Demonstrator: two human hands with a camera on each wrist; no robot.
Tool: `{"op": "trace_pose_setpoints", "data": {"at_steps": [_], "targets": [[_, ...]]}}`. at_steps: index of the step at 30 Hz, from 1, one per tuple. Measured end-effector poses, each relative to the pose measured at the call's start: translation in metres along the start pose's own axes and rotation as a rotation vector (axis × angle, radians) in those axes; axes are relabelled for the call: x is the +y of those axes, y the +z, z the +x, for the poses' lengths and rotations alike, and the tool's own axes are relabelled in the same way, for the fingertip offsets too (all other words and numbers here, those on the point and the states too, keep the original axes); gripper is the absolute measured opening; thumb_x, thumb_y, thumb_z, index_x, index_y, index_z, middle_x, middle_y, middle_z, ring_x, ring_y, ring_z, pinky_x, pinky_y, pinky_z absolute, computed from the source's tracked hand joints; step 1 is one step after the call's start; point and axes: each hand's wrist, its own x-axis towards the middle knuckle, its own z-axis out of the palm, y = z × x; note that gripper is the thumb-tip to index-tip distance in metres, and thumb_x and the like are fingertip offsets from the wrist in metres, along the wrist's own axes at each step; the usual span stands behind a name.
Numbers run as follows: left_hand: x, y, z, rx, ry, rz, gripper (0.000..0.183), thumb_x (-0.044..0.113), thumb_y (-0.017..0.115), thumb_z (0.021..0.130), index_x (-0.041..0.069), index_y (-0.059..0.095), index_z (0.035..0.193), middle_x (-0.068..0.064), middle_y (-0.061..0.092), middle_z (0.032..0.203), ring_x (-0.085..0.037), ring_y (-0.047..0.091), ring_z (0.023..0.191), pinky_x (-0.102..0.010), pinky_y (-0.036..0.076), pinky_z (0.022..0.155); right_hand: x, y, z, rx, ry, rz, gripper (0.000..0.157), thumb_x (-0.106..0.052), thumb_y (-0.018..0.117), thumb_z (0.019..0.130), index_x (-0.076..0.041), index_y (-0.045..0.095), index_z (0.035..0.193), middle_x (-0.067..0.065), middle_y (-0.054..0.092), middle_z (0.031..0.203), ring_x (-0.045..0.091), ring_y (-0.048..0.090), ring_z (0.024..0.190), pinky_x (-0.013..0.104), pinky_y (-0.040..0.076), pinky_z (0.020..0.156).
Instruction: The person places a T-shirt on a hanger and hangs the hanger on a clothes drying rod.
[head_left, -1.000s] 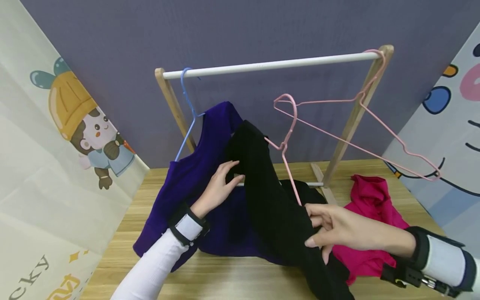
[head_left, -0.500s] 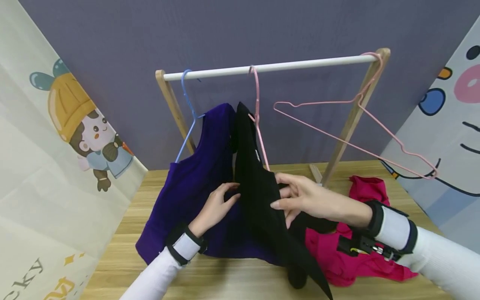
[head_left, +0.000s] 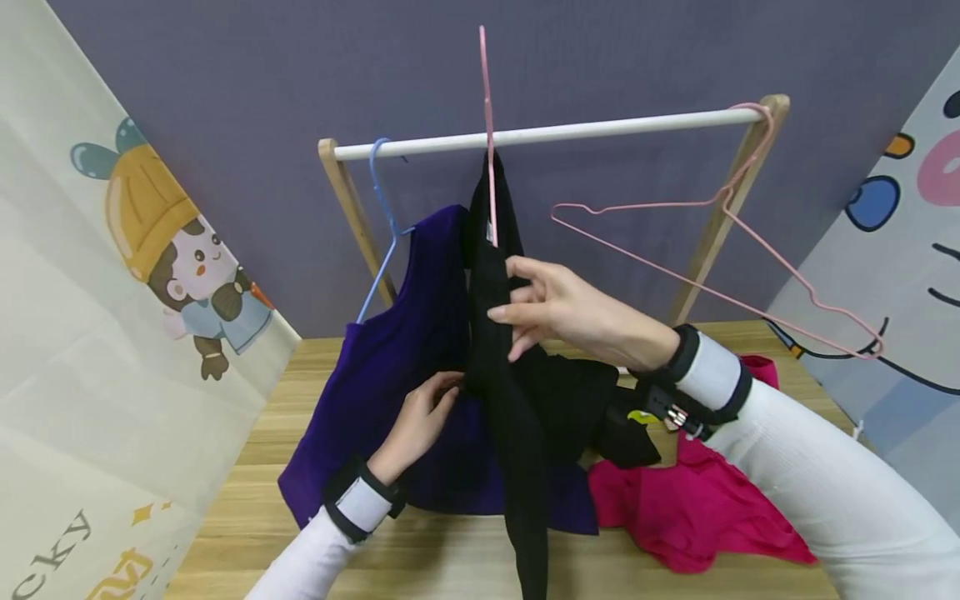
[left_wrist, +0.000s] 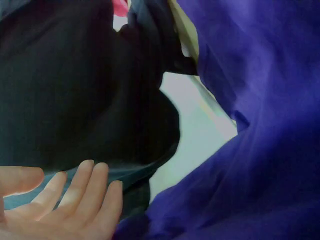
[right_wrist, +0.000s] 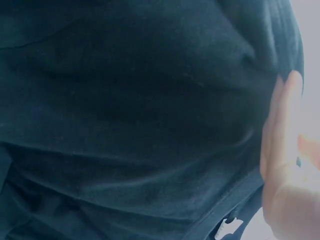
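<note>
My right hand point(head_left: 558, 312) grips a black long-sleeved top point(head_left: 517, 442) near one shoulder, where a pink hanger point(head_left: 489, 125) enters it. The hanger's hook stands above the white rail point(head_left: 600, 130), and whether they touch is unclear. A sleeve droops toward the table. Lower down, my left hand point(head_left: 420, 421) is at the black cloth's left edge; its fingers look extended in the left wrist view, beneath the fabric. Close on the left hangs a purple sleeveless top point(head_left: 397, 375) on a blue hanger point(head_left: 381, 200). Black cloth fills most of the right wrist view.
The wooden-ended rack stands on a wood-grain table point(head_left: 255, 458) before a grey wall. A bare pink hanger point(head_left: 652, 205) juts forward from the rail's right end. Magenta clothing point(head_left: 697, 508) lies crumpled on the table at right, below my right arm.
My right hand has moved up and left with the black top and its hanger, whose hook has risen above the rail. The left hand has shifted only slightly.
</note>
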Motion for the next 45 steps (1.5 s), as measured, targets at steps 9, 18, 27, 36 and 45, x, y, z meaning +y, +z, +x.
{"op": "trace_pose_setpoints", "data": {"at_steps": [9, 18, 27, 36, 45], "targets": [[-0.004, -0.004, -0.004, 0.007, 0.004, 0.0, 0.021, 0.001, 0.049, 0.087, 0.005, 0.055, 0.106, -0.013, 0.064, 0.096, -0.018, 0.058, 0.085, -0.045, 0.05, 0.07, -0.002, 0.005, 0.017, 0.004, 0.013, 0.037, 0.063, -0.001, 0.052, 0.085, -0.002, 0.011, 0.134, 0.01, 0.05, 0.061, 0.02, 0.057, 0.052, 0.03, 0.054, 0.058], [-0.006, -0.005, -0.005, -0.007, -0.045, 0.017, 0.019, 0.004, 0.049, 0.087, 0.006, 0.056, 0.105, -0.011, 0.064, 0.094, -0.016, 0.057, 0.083, -0.044, 0.049, 0.07, 0.03, 0.001, 0.03, -0.006, 0.015, 0.119, 0.027, 0.002, 0.049, 0.086, -0.001, 0.028, 0.103, 0.007, 0.048, 0.056, 0.017, 0.056, 0.05, 0.029, 0.054, 0.057], [-0.01, -0.004, -0.009, 0.027, 0.054, 0.051, 0.018, 0.013, 0.047, 0.089, 0.005, 0.057, 0.101, -0.01, 0.064, 0.086, -0.015, 0.056, 0.076, -0.043, 0.05, 0.062, 0.052, 0.006, 0.033, 0.001, 0.035, 0.135, 0.028, 0.002, 0.05, 0.085, -0.002, 0.027, 0.1, 0.007, 0.049, 0.057, 0.017, 0.056, 0.05, 0.029, 0.054, 0.057], [-0.007, -0.005, -0.009, 0.022, -0.046, 0.029, 0.016, 0.004, 0.052, 0.085, 0.007, 0.059, 0.1, -0.009, 0.065, 0.089, -0.016, 0.057, 0.079, -0.044, 0.05, 0.069, 0.066, 0.01, 0.034, 0.005, 0.041, 0.094, 0.025, 0.002, 0.052, 0.084, -0.003, 0.029, 0.09, 0.007, 0.049, 0.057, 0.019, 0.058, 0.052, 0.031, 0.054, 0.058], [0.001, -0.01, -0.011, 0.02, -0.046, -0.011, 0.019, 0.003, 0.05, 0.086, 0.009, 0.059, 0.102, -0.008, 0.065, 0.089, -0.013, 0.057, 0.079, -0.043, 0.05, 0.07, 0.074, 0.017, 0.032, 0.057, 0.043, 0.053, 0.023, 0.001, 0.055, 0.082, -0.001, 0.034, 0.091, 0.008, 0.05, 0.061, 0.025, 0.06, 0.059, 0.038, 0.054, 0.063]]}}
